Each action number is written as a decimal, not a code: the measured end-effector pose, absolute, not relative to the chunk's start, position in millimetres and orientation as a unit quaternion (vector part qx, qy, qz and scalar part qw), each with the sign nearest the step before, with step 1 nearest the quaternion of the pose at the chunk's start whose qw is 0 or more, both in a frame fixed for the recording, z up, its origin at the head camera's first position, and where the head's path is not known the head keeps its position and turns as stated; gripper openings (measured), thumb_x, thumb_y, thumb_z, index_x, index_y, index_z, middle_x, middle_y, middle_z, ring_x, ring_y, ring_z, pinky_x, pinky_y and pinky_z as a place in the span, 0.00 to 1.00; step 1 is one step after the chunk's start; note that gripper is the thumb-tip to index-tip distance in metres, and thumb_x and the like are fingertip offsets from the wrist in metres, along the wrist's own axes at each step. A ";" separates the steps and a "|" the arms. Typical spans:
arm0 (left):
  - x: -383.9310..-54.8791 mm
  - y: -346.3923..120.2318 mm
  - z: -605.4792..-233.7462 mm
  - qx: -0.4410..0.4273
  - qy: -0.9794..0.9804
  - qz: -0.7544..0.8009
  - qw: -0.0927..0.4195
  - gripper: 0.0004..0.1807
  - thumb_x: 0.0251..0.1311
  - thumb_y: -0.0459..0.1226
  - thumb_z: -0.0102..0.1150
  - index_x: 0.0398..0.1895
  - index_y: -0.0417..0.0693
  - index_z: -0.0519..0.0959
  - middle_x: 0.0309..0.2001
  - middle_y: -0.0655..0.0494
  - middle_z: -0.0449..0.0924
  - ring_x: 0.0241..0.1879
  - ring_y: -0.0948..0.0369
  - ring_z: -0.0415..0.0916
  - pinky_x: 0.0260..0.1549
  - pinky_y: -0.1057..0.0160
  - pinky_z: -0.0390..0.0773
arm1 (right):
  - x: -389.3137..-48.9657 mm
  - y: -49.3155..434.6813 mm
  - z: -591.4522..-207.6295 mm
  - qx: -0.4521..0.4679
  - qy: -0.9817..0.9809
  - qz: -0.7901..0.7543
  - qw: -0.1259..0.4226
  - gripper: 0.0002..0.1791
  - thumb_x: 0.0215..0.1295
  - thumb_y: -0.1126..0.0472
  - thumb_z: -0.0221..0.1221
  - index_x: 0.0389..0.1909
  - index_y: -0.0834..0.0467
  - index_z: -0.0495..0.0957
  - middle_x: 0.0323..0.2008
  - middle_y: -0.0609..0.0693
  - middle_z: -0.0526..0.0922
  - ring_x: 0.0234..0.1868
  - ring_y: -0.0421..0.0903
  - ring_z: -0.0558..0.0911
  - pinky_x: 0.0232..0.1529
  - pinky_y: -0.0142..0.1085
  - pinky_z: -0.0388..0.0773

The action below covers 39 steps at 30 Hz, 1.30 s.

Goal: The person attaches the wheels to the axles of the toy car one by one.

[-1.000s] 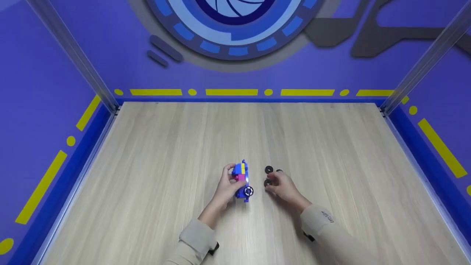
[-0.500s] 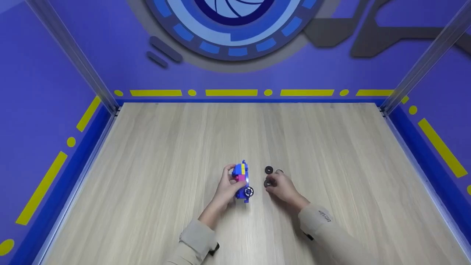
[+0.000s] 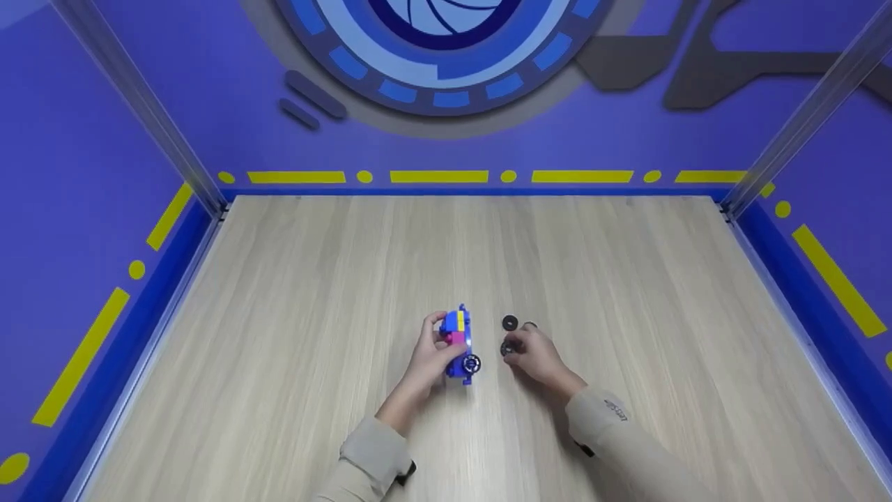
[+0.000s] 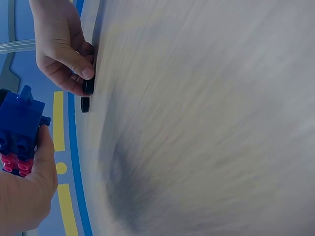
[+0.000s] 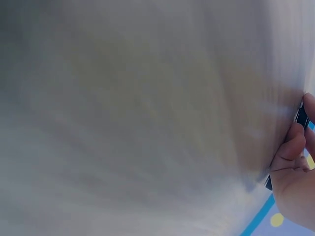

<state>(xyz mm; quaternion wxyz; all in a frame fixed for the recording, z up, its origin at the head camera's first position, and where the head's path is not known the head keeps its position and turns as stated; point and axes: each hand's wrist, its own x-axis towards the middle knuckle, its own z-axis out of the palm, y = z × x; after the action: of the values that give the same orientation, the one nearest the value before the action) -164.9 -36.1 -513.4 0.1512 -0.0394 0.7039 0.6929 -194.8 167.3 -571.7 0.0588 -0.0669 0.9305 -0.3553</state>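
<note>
My left hand grips a toy car of building blocks, blue with pink and yellow parts, tipped on its side. A black wheel sits on the car's near end, facing up. To the right, my right hand pinches a loose black wheel between thumb and fingers at the tabletop. The left wrist view shows that pinched wheel edge-on, low by the table. Another black wheel lies just beyond the fingertips, and a third dark round piece is partly hidden behind the right hand.
Beneath both hands is a light wood-grain table. Blue panels with yellow dashes wall in its back and sides, and metal posts rise at the back corners.
The right hand's fingers have drawn together on the loose wheel, and that forearm has shifted slightly left. The left hand and the car stay in place.
</note>
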 end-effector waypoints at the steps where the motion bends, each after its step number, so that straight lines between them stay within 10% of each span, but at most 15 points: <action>1: -164.9 -36.1 -513.8 -0.040 0.703 0.694 0.152 0.36 0.51 0.34 0.55 0.63 0.51 0.50 0.49 0.40 0.67 0.44 0.52 0.72 0.40 0.54 0.75 | -194.8 167.8 -571.3 -0.066 0.929 -0.359 0.060 0.15 0.44 0.67 0.63 0.37 0.60 0.79 0.32 0.49 0.72 0.35 0.44 0.73 0.39 0.39 0.71; 39: -165.7 -34.9 -525.2 -0.010 0.720 0.669 0.183 0.37 0.51 0.40 0.57 0.64 0.52 0.52 0.45 0.44 0.68 0.39 0.57 0.70 0.35 0.63 0.72 | -188.3 163.6 -519.7 -0.082 0.876 -0.476 0.001 0.17 0.46 0.69 0.63 0.41 0.63 0.78 0.35 0.50 0.75 0.28 0.41 0.70 0.28 0.28 0.67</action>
<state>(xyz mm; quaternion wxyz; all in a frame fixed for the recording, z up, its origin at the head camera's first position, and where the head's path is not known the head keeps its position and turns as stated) -165.7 -34.9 -525.2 0.1834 -0.0098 0.7199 0.6694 -188.3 163.6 -519.7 0.0012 -0.0825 0.8755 -0.4761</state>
